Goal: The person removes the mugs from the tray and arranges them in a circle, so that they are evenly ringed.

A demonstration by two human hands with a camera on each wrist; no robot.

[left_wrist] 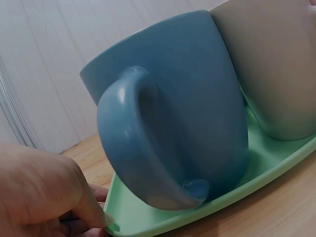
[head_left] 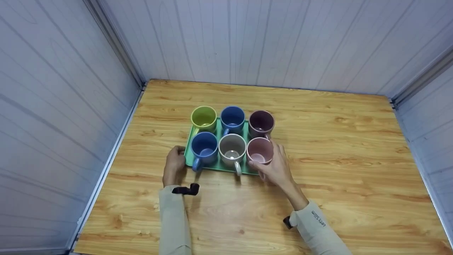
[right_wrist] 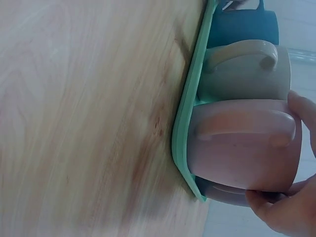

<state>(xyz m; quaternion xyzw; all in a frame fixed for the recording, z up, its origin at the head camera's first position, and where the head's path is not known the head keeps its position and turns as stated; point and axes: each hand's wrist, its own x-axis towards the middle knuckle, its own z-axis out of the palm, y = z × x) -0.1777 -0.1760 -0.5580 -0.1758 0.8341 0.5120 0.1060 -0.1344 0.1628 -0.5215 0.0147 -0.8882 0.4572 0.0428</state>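
Note:
A green tray (head_left: 188, 158) on the wooden table carries several mugs in two rows. My left hand (head_left: 174, 163) grips its left edge near the front corner, thumb on the rim. Closest to that hand stands the front blue mug (left_wrist: 197, 98), its handle towards me. Around the upper part of the pink mug (right_wrist: 242, 148), at the front right, my right hand (head_left: 277, 169) curls thumb and fingers. Between these two is a light grey mug (head_left: 230, 156). Behind them stand a yellow-green mug (head_left: 204, 117), another blue mug (head_left: 232, 118) and a dark purple mug (head_left: 261, 122).
The wooden table (head_left: 339, 159) spreads out around the tray. White panelled walls (head_left: 247, 42) rise at the back and on both sides. Each wrist wears a small black camera on a strap (head_left: 185, 190).

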